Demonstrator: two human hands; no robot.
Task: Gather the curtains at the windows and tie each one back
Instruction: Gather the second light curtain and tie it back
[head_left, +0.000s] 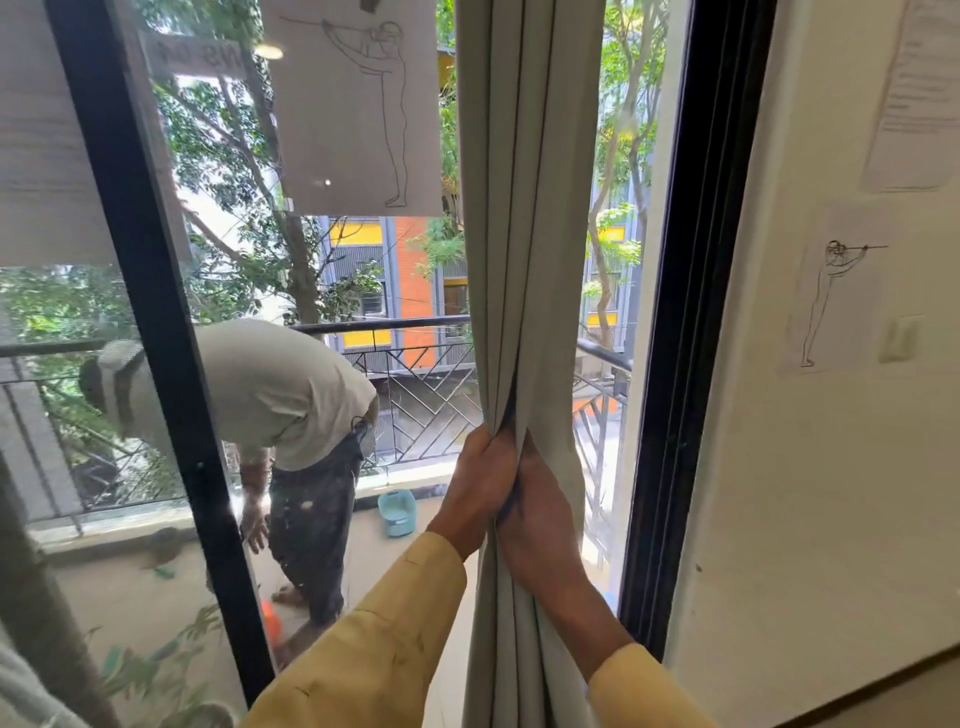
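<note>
A pale grey fabric curtain (524, 208) hangs bunched into tight vertical pleats. It is narrowest where the left hand (480, 486) and right hand (540, 519) grip it from either side, rising straight above them and falling between the wrists below.

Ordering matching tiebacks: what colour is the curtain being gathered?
The curtain is plain pale grey, no pattern; the head view shows it.

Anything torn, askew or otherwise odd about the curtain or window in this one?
Nothing stands out. The curtain hangs in even folds, gripped by the left hand and right hand; no tie is visible on it yet.
</note>
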